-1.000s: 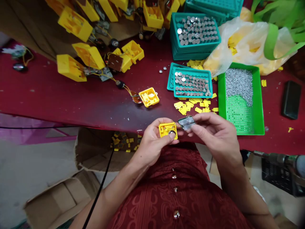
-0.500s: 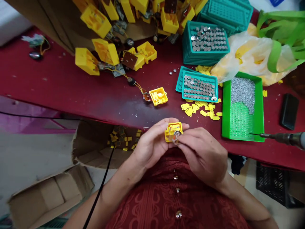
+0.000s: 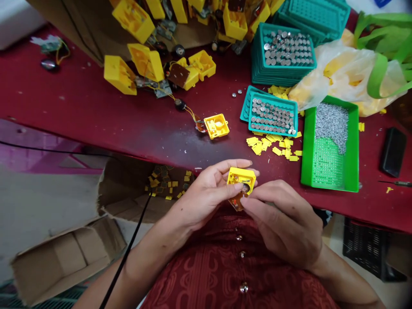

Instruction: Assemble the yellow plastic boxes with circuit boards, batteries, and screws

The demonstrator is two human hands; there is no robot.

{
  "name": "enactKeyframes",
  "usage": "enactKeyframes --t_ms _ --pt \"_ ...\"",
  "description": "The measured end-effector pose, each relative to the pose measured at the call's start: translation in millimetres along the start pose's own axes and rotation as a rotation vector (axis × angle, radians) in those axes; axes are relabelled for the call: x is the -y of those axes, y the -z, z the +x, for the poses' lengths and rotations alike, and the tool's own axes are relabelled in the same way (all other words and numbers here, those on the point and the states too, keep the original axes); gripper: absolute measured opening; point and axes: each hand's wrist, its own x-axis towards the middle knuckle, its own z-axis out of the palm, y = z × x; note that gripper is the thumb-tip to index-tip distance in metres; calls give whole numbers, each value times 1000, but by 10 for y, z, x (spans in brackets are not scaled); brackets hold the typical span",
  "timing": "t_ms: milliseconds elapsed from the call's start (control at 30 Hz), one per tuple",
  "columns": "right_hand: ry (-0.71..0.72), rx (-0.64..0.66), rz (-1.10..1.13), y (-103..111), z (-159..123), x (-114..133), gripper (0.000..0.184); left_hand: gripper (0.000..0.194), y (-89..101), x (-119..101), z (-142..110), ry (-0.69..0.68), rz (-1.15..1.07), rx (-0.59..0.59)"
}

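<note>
My left hand point(image 3: 209, 189) is closed around a small yellow plastic case point(image 3: 243, 172), its open side facing up, with the thumb pressed inside. A round dark part sits in the case, and a brown circuit board point(image 3: 237, 202) hangs at its near edge. My right hand point(image 3: 283, 219) pinches at that board's right edge with thumb and fingertips; whether something small is between them is hard to make out. Beyond the hands, another open yellow case point(image 3: 216, 126) lies on the table, wired to a circuit board and a round black part point(image 3: 179, 104).
A green tray of small screws point(image 3: 355, 150) stands on the right, near a teal tray of button cells point(image 3: 294, 116) and loose yellow pieces point(image 3: 277, 151). Stacked teal trays point(image 3: 257, 75) and a plastic bag point(image 3: 341, 64) lie behind. A cardboard box point(image 3: 109, 206) sits below the table edge.
The case has shifted slightly right and tilted; its brown board now shows at the near edge. My left thumb has moved into the case. The screwdriver at the right is mostly out of view.
</note>
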Motion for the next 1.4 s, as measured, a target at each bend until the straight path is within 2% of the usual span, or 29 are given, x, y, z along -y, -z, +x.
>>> enactKeyframes --t_ms 167,267,433,667,833,1000,1100,1267,1400 --pt "-159 93 -41 72 73 10 15 31 -20 9 25 54 -64 3" --pt "-205 105 -79 92 127 -21 16 26 -31 8 39 87 -113 17" --pt "-202 111 -103 106 220 -108 16 29 -30 -9 38 113 -103 32" --pt "-144 185 -144 138 221 -194 14 39 -7 21 9 33 -17 60" --pt "-101 236 -161 139 176 -222 11 39 -60 7 4 -12 17 44" --pt "-86 286 -87 170 136 -208 18 35 -46 32 4 -51 100 20" --pt "-62 234 -97 141 131 -210 18 34 -9 62 -15 -78 172 0" --pt "-33 7 -152 18 121 -260 18 37 -16 85 -60 -91 237 -53" --pt "-35 -66 -92 -34 85 -308 12 36 -48 95 -69 -119 230 -73"
